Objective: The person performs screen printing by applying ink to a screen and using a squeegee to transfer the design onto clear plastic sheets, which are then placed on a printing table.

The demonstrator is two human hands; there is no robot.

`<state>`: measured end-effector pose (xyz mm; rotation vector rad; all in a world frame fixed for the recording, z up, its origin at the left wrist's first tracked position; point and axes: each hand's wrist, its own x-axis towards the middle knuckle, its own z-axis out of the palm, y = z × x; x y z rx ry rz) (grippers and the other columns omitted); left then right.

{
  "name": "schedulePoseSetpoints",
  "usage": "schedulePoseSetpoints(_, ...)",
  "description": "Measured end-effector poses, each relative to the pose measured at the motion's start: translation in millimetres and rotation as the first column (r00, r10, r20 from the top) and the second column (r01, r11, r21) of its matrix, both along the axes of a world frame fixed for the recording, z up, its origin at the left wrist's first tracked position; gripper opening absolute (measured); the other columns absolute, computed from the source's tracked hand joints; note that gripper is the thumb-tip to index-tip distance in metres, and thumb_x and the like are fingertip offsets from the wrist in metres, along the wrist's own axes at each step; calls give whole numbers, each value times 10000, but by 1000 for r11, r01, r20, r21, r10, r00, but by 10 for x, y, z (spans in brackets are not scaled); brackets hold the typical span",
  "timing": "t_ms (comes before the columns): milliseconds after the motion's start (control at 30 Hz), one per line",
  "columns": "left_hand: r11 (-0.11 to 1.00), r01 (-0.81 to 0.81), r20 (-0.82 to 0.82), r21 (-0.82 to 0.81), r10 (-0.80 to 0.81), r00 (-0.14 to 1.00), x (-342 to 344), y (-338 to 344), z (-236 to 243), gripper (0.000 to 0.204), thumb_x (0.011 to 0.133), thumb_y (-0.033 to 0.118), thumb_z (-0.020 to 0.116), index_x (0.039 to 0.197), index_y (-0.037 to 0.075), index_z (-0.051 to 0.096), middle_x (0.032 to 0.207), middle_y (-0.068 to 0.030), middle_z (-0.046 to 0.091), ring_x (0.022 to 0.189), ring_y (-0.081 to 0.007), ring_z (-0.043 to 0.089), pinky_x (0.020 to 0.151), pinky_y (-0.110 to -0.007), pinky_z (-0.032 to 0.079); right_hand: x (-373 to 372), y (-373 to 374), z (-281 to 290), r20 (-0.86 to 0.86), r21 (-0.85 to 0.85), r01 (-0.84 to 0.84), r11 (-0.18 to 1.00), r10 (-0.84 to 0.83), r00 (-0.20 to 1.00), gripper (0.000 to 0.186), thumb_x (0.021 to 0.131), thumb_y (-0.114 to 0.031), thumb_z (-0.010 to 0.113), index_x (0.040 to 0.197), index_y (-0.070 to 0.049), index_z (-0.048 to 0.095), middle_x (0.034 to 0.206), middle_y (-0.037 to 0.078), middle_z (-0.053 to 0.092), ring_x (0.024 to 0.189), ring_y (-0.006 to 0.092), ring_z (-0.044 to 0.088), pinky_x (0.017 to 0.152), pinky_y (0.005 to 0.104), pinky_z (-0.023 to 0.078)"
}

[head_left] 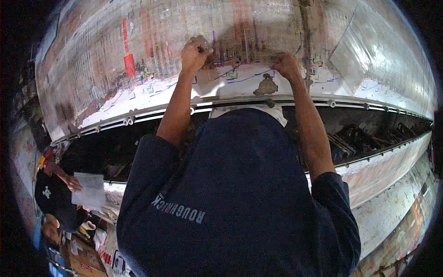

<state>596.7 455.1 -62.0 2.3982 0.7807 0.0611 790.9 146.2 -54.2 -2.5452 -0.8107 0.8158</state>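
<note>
My left hand is over the long, worn table, its fingers curled and pinched together. Level with it, to the right, my right hand is also closed, its fingertips turned toward the left hand. What either hand grips, if anything, I cannot make out; a faint greyish patch shows below the left hand. Coloured pen marks and worn white coating cover the table around them. A brown, irregular patch lies below and left of my right hand.
A clear plastic sheet lies to the right. A metal rail with small rollers runs along the near edge, above a dark gap. At the lower left a co-worker's hand holds a white sheet near a cardboard box.
</note>
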Motion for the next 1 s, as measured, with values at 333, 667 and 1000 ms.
schedulePoseSetpoints(333, 998, 18, 21, -60, -17, 1000, -2, 9, 23, 340, 689, 288, 857, 712, 28, 638, 861, -136, 611, 836, -295, 613, 768, -406, 501, 1, -47, -79, 10, -55, 30, 998, -30, 1000, 271, 634, -256, 794, 694, -22, 670, 657, 167, 651, 653, 317, 658, 623, 432, 499)
schedulePoseSetpoints(667, 985, -63, 133, 161, 42, 990, 397, -613, 43, 397, 808, 170, 730, 1151, 41, 577, 1040, -215, 598, 1010, -415, 581, 900, -517, 465, -357, 73, 218, 314, -62, 37, 997, -15, 949, 670, 752, -105, 730, 1351, -171, 437, 1113, 158, 636, 1016, 392, 620, 915, 527, 431)
schedulePoseSetpoints(1000, 925, 179, -52, 336, -171, 984, 1097, -794, 193, 629, 971, 482, 439, 1540, 248, 308, 1598, -222, 175, 1455, -451, 188, 1117, -719, 93, -403, 189, 507, 254, -127, 12, 992, 21, 967, 669, 814, -44, 654, 1415, -306, 521, 1085, 141, 572, 1085, 349, 566, 858, 505, 413)
